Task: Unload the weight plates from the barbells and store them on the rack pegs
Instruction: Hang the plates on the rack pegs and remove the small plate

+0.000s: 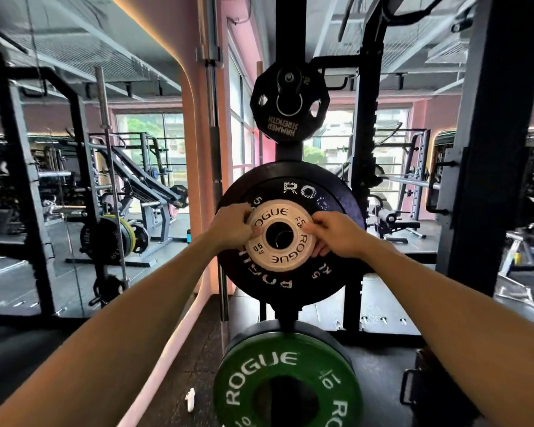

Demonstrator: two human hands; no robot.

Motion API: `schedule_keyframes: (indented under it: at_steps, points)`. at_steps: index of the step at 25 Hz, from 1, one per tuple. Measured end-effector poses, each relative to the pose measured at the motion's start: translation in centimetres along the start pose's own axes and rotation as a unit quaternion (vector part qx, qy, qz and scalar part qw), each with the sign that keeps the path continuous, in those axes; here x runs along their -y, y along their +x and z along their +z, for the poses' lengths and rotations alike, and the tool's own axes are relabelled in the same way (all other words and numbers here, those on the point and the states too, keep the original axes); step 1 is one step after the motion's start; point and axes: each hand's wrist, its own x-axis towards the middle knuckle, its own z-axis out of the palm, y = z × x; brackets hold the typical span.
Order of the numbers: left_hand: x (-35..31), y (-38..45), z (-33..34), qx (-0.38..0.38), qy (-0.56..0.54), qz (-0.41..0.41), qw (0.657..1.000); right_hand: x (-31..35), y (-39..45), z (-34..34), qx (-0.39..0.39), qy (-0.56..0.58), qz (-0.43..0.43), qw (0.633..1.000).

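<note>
A tall pink pillar [198,124] stands mid-frame. Left of it, a large wall mirror [74,149] reflects gym machines. At its foot, a small white object [191,399] lies on the dark rubber floor [179,349]. Right of it, bright windows [389,143].

We see the left hand [233,227] and right hand [336,234] gripping opposite edges of a small white plate [280,238]. Behind it sits a black plate [330,272]; below the hands, a green plate [287,380].
</note>
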Motion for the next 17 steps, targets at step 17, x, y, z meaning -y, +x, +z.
schedule_keyframes:
  at_steps: [17]
  points:
    - [-7.6, 10.6, -11.7, -0.149, -0.016, 0.098, 0.984, 10.9, 8.5, -11.5, -0.115, -0.034, -0.069, 0.99]
